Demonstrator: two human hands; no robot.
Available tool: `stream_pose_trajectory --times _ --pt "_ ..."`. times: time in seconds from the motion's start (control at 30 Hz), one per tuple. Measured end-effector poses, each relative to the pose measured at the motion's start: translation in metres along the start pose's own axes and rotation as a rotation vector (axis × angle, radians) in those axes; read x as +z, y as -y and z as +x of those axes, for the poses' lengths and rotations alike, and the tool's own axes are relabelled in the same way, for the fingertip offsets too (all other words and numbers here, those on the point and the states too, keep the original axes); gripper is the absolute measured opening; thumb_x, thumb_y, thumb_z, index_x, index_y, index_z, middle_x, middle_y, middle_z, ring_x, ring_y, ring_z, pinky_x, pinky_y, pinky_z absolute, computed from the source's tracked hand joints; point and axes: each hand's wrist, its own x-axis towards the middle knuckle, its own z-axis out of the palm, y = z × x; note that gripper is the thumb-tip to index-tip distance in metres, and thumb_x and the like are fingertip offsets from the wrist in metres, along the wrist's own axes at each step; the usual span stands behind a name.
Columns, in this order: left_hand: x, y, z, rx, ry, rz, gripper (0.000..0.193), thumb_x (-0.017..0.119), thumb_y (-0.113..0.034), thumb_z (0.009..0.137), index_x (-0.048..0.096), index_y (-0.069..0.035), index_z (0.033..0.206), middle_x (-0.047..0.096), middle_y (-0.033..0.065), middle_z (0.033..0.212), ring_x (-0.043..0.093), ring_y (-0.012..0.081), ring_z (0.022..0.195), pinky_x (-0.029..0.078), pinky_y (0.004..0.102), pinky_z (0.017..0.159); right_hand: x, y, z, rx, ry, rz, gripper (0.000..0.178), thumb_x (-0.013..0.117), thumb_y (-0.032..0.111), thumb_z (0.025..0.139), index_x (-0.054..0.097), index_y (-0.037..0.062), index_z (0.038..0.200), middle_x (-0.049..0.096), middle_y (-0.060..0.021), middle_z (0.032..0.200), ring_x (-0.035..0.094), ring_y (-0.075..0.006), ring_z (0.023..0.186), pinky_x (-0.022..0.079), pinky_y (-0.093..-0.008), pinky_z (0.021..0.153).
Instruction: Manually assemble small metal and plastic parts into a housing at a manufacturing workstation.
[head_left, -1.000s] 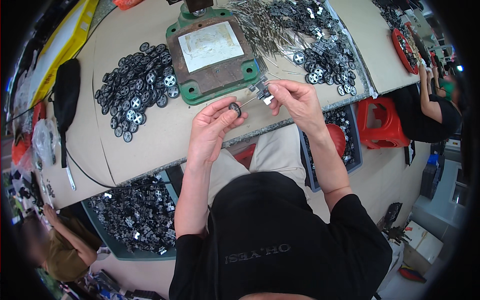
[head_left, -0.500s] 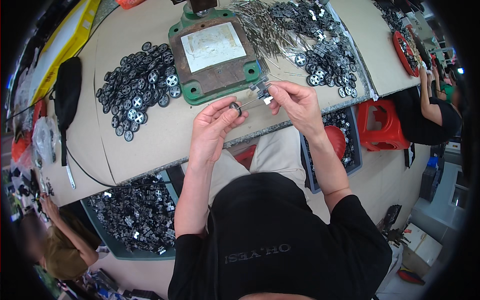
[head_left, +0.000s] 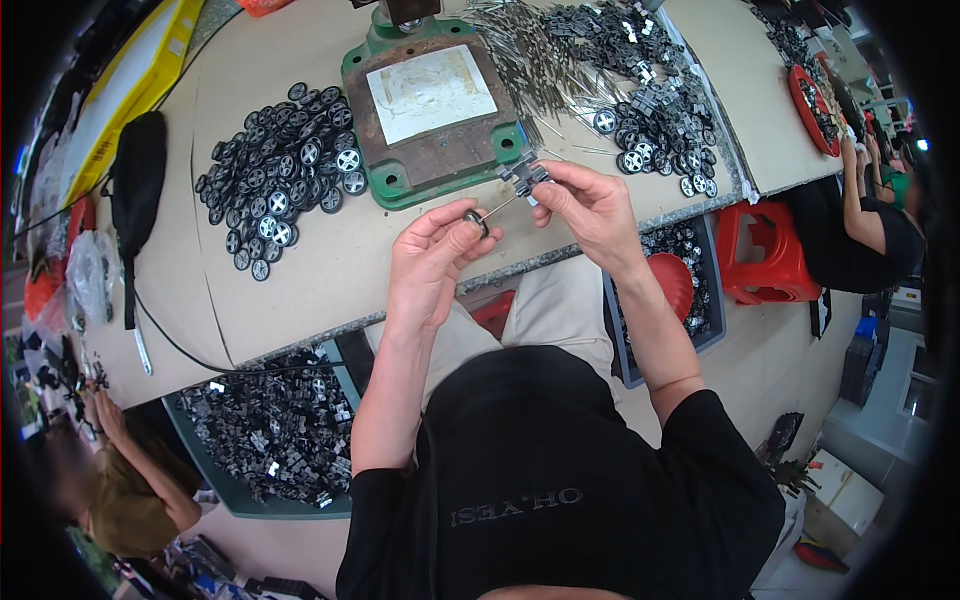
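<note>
Left grip (head_left: 432, 252) pinches wheel (head_left: 478, 222), right grip (head_left: 592, 212) dark part (head_left: 522, 175).

Bare metal rod (head_left: 502, 207), smooth plastic wheel (head_left: 479, 220), rough metal machine base (head_left: 442, 152), matt cloth shirt (head_left: 550, 430)

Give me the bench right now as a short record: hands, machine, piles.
Left hand: pinching a small black wheel
Right hand: holding a dark plastic part
Between hands: thin metal rod
Machine base: green and brown, white sheet on top
Left of base: wheel pile
Right of base: loose rods, plastic pieces, more wheels
</note>
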Motion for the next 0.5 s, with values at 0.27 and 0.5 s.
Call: stream_pose_trajectory --times 0.27,0.5 --pt "0.012 0.006 -0.007 0.333 -0.07 0.314 0.026 0.061 0.003 0.079 0.056 0.009 0.104 0.065 0.0156 0.086 0.065 0.0201 0.079 0.053 0.0272 0.074 -0.003 0.0 0.001 0.097 0.084 -0.044 0.022 0.061 0.007 0.084 0.06 -0.0063 0.102 0.061 -0.0045 0.073 0.055 -0.0073 0.062 0.047 -0.0206 0.057" --pt "0.01 0.002 -0.006 0.239 -0.099 0.277 0.027 0.062 0.002 0.08 0.056 0.009 0.105 0.064 0.014 0.088 0.065 0.0216 0.078 0.054 0.0288 0.072 -0.004 -0.007 -0.001 0.087 0.095 -0.072 0.021 0.057 0.005 0.086 0.058 -0.0059 0.104 0.061 -0.0053 0.079 0.056 -0.0087 0.064 0.047 -0.021 0.058"
